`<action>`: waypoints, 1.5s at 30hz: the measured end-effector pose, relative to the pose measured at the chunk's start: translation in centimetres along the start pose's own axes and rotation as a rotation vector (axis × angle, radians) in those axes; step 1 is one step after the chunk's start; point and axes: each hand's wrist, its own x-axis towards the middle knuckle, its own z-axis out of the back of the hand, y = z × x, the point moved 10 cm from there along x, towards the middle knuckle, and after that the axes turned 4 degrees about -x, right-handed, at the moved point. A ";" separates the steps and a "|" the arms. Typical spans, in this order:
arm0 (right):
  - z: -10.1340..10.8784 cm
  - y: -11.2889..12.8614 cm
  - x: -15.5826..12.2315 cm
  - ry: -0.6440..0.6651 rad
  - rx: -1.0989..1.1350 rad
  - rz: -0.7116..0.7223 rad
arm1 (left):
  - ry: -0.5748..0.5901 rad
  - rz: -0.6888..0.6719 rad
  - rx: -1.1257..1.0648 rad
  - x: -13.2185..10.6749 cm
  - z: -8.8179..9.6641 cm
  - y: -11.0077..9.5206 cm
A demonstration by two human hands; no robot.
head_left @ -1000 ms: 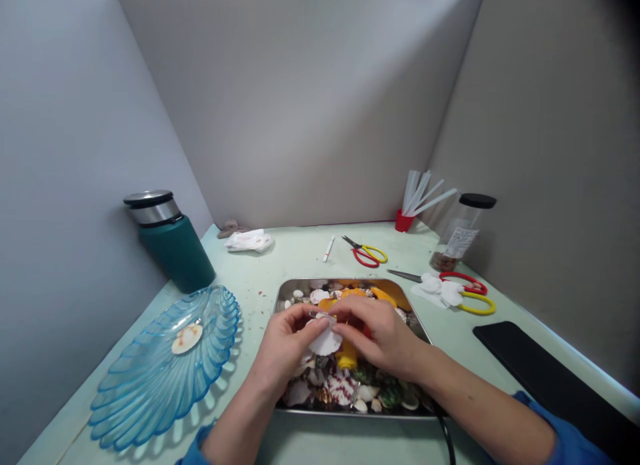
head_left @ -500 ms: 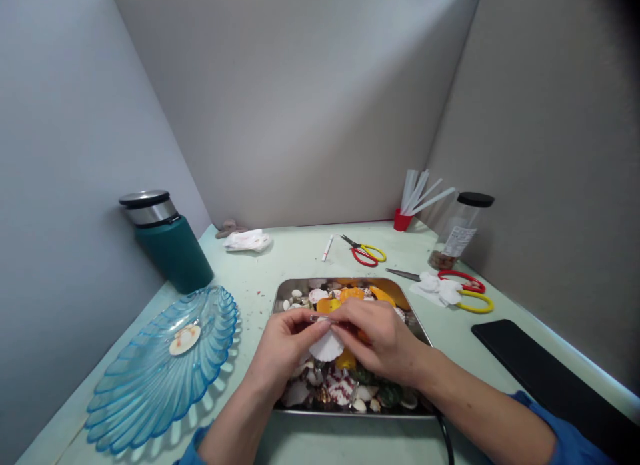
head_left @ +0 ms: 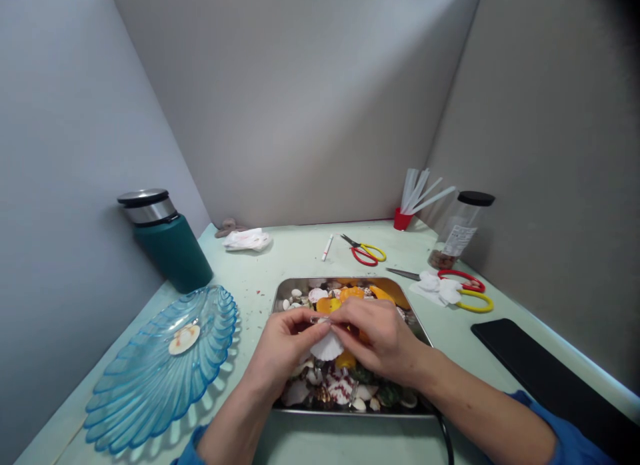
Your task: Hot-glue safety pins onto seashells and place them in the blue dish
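Both hands meet over a steel tray (head_left: 419, 328) piled with several seashells. My left hand (head_left: 280, 348) is closed, pinching a white scallop shell (head_left: 326, 347) from the left. My right hand (head_left: 383, 338) is closed too, its fingertips pressed on the top edge of the same shell. A thin clear piece lies along the shell's top edge between the fingertips. To the left stands a blue shell-shaped glass dish (head_left: 160, 372) with one pale shell (head_left: 183, 339) in it.
A green flask (head_left: 167, 242) stands at the left wall. Behind the tray lie a crumpled tissue (head_left: 247, 239), a white stick (head_left: 327, 248) and red-yellow scissors (head_left: 367, 252). At right: a red cup (head_left: 403, 220), a jar (head_left: 460, 232), more scissors (head_left: 465, 290), a black phone (head_left: 540, 375).
Between the first two frames the hands tilted the white shell slightly; since then they have kept their grip almost still. The camera view shifted a little.
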 end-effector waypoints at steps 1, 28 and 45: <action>0.0 0.1 0.0 0.001 -0.010 0.005 | 0.005 -0.003 0.002 0.0 0.0 0.0; -0.3 -1.0 0.2 0.075 0.294 -0.095 | 0.079 0.038 -0.136 -0.1 -0.4 0.6; -0.1 -1.8 0.2 0.021 0.258 -0.127 | -0.018 -0.002 -0.148 0.0 0.1 0.2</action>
